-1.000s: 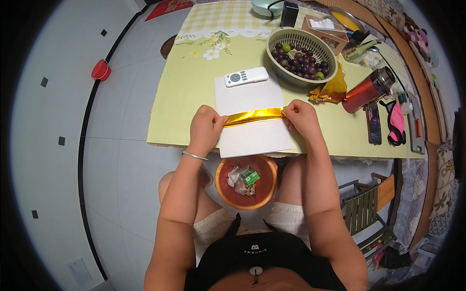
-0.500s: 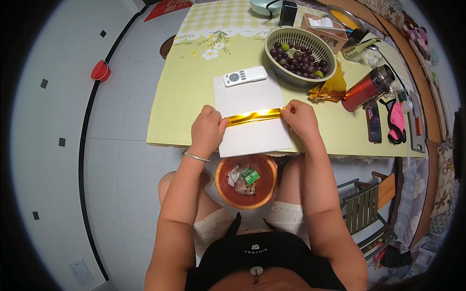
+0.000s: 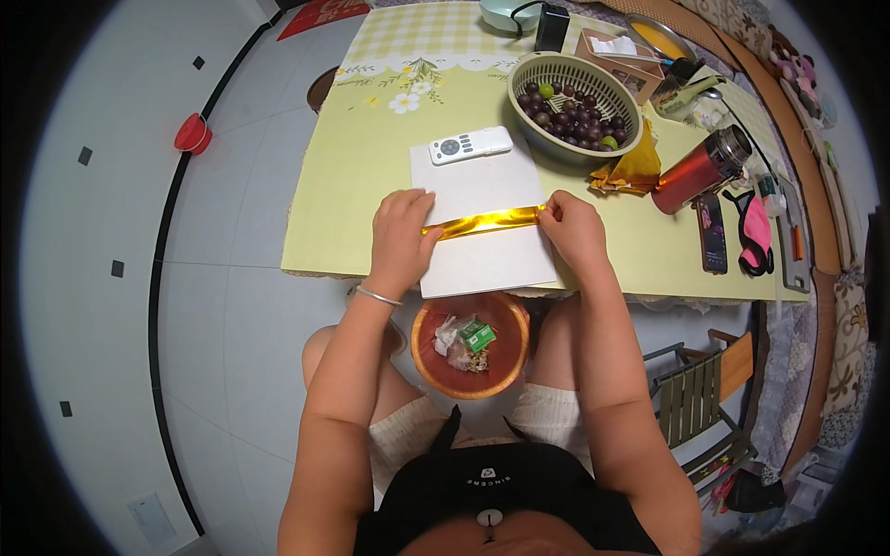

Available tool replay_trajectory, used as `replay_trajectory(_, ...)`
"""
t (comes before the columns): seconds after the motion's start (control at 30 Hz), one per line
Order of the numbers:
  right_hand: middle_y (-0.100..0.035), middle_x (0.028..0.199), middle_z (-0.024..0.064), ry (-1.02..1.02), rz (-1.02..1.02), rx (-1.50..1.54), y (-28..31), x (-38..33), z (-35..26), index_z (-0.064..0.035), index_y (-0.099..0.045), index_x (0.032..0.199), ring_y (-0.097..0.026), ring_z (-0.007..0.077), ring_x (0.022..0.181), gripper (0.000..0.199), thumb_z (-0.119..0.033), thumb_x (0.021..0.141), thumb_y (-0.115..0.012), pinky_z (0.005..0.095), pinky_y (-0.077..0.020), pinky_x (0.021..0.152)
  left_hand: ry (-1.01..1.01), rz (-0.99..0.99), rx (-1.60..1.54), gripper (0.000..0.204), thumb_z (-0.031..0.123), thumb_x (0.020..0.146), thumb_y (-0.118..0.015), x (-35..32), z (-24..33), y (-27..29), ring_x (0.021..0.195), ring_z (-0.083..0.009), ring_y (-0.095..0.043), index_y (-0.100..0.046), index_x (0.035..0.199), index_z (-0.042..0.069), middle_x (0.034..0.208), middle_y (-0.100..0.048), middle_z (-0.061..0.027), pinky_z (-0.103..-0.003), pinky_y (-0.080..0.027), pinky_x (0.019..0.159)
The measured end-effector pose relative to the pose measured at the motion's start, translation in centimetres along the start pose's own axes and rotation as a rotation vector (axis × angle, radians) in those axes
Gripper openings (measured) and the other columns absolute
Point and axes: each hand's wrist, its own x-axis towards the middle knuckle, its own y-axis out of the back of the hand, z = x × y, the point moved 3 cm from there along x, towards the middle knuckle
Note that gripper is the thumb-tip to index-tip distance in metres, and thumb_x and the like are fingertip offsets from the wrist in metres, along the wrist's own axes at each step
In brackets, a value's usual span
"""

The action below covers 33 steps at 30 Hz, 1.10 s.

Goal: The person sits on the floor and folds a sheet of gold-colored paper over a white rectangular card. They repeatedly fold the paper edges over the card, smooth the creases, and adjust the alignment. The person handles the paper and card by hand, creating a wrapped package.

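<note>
A folded strip of shiny gold foil paper point(image 3: 487, 221) lies crosswise over a white rectangular board point(image 3: 491, 264) at the table's near edge. At the strip's left end is my left hand point(image 3: 399, 239), its thumb touching the foil while the fingers stand apart from the thumb, stretched over the board's left edge. The other end is pinched between the thumb and fingers of my right hand point(image 3: 575, 227). A white remote control point(image 3: 471, 145) rests on the far part of the board.
Beyond the board stands a colander point(image 3: 524, 111) of grapes, beside crumpled gold paper point(image 3: 635, 170). A red thermos point(image 3: 695, 176), a phone point(image 3: 712, 232) and a pink-and-black item point(image 3: 756, 232) are at the right. A waste bin point(image 3: 426, 371) sits below the table edge; a folding chair point(image 3: 691, 403) is at lower right.
My left hand has loosened its pinch and moved slightly up, its fingers now spread away from the thumb. My right hand keeps its pinch on the foil.
</note>
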Motion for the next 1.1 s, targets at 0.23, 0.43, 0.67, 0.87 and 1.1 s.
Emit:
replay_trajectory(0.23, -0.069, 0.077, 0.0123, 0.006, -0.001, -0.043, 0.0, -0.1, -0.2, -0.0077, -0.065, 0.083, -0.066, 0.0335, 0.071, 0.017, -0.024, 0.087, -0.069, 0.0446, -0.0509, 0.065, -0.361, -0.134, 0.246, 0.034, 0.016, 0.092, -0.06, 0.5, 3.0, -0.6, 0.14, -0.0302, -0.046, -0.069, 0.125, 0.022, 0.141, -0.06, -0.0024, -0.059, -0.029, 0.116)
replay_trajectory(0.43, -0.069, 0.106, 0.0152, 0.355, 0.281, -0.228, -0.5, -1.4, -2.9, -0.0032, -0.064, 0.097, -0.066, 0.034, 0.096, 0.014, -0.012, 0.086, -0.063, 0.0436, -0.0517, 0.079, -0.35, -0.256, 0.259, 0.034, 0.016, 0.092, -0.056, 0.7, 3.0, -1.0, 0.14, -0.0287, -0.046, -0.071, 0.122, 0.023, 0.134, -0.065, -0.0004, -0.06, -0.025, 0.119)
replay_trajectory(0.67, -0.034, 0.158, 0.0225, 0.67, -0.166, -0.352, -5.3, -6.2, -4.1, 0.0054, -0.035, 0.15, -0.028, 0.0354, 0.15, 0.077, -0.04, 0.094, -0.063, 0.0485, -0.0213, 0.123, -0.344, -0.259, 0.306, 0.032, 0.019, 0.092, -0.058, 0.7, 2.7, -1.0, 0.14, -0.0307, -0.047, -0.073, 0.119, 0.025, 0.138, -0.062, -0.0015, -0.06, -0.026, 0.118)
replay_trajectory(0.87, -0.03, 0.161, 0.0224, 0.657, -0.232, -0.317, -4.6, -6.5, -4.4, 0.0049, -0.032, 0.153, -0.023, 0.0346, 0.152, 0.084, -0.043, 0.092, -0.063, 0.048, -0.0175, 0.124, -0.342, -0.098, 0.251, 0.036, 0.019, 0.089, -0.061, -0.3, 4.6, -1.6, 0.142, -0.0345, -0.044, -0.069, 0.122, 0.009, 0.14, -0.059, -0.0134, -0.06, -0.027, 0.117)
replay_trajectory(1.1, -0.028, 0.162, 0.0227, 0.688, -0.213, -0.35, -5.0, -6.2, -3.6, 0.006, -0.029, 0.153, -0.022, 0.0346, 0.152, 0.086, -0.039, 0.089, -0.065, 0.0453, -0.0163, 0.125, -0.13, -0.342, 0.014, 0.085, 0.045, 0.09, -0.064, -2.0, 6.5, -3.2, 0.147, -0.044, -0.031, -0.036, 0.148, -0.01, 0.155, -0.035, -0.0297, -0.054, -0.024, 0.12)
